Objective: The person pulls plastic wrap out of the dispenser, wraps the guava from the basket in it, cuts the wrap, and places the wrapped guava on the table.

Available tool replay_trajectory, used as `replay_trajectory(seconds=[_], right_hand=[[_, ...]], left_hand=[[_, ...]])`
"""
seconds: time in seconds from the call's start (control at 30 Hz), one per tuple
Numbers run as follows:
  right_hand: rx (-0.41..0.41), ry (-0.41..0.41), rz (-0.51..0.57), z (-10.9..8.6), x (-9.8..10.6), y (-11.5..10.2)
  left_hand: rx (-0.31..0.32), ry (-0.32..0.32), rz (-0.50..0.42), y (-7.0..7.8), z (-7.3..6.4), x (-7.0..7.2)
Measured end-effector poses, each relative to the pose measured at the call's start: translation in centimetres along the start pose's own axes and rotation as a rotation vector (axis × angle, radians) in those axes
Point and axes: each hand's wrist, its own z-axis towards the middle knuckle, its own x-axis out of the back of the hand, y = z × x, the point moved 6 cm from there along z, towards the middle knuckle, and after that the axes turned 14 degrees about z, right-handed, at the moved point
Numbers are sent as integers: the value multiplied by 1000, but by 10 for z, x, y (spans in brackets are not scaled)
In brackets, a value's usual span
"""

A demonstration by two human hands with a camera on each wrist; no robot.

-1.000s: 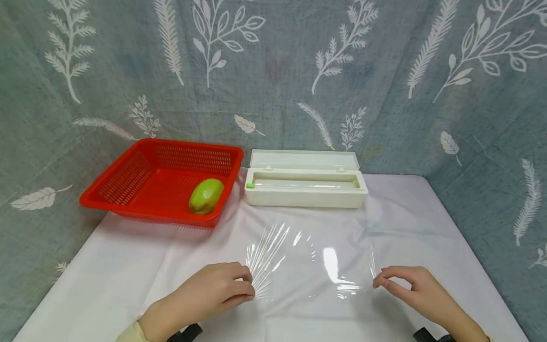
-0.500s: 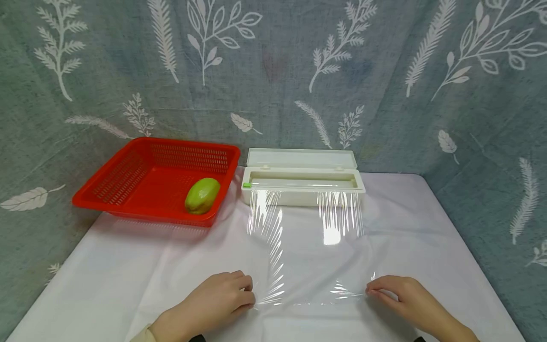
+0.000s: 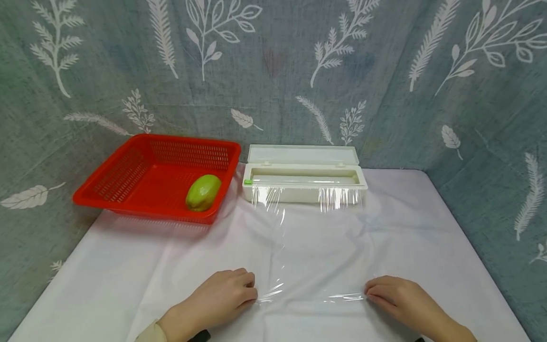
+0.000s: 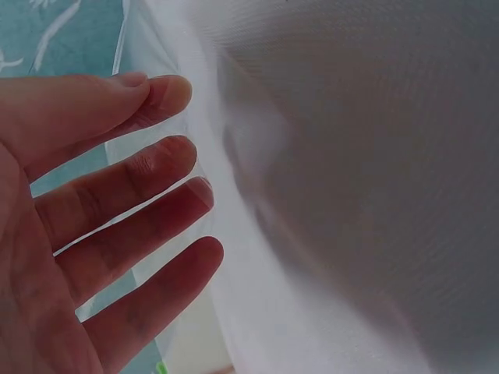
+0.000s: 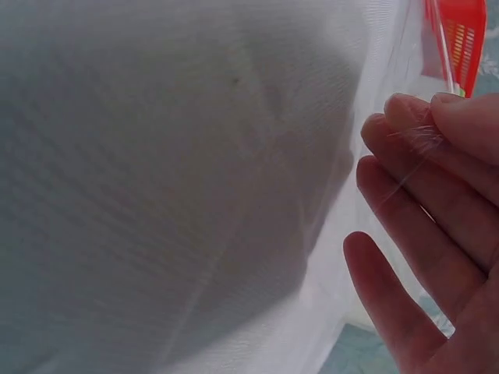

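A clear sheet of cling film (image 3: pixel 316 251) stretches over the white cloth, from the front of the white cling film dispenser (image 3: pixel 305 167) towards me. My left hand (image 3: pixel 224 294) pinches the near left corner between thumb and index finger; the left wrist view shows its other fingers (image 4: pixel 140 214) spread and nearly straight. At the near right corner, my right hand (image 3: pixel 399 301) pinches the film with the thumb against the fingertips. Creased film (image 5: pixel 421 140) shows there in the right wrist view. The dispenser's lid (image 3: pixel 303 156) is raised, and a green slider (image 3: pixel 248 182) sits at its left end.
A red perforated basket (image 3: pixel 128 183) stands at the back left, with a green mango-like fruit (image 3: pixel 203 192) in its right corner. White cloth (image 3: pixel 427 237) covers the table. Behind hangs a grey-green curtain (image 3: pixel 273 85) with white leaf patterns.
Both hands have come down slightly towards the table, still pinching the film. Its shine has shifted, and its far end now shows as streaks down the dispenser's front.
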Motion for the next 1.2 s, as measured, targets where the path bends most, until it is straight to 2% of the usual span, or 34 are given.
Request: replay_trajectory(seconds=[0.2,0.3,0.47,0.67,0.83,1.03,1.1,1.2], right_hand=[[-13,9,-10,-1,-1,2],[-15,29,-9,-3,-2,3],[-31,45,-36,-7,-3,5],[-14,62,-81,-7,-3,3],[-31,45,-98,-7,-4,4],[40,46,-74,-7,-5,3],[13,32,-63,-7,-5,5],[-85,-26,-40,-8,-5,9]], left_hand=[[6,30,-10,0,2,-4],[30,41,-16,0,1,-6],[46,74,18,1,1,-7],[46,34,38,3,0,-10],[52,35,54,3,-1,-11],[49,16,84,5,0,-10],[41,7,97,7,1,-9],[30,-11,106,8,3,-8]])
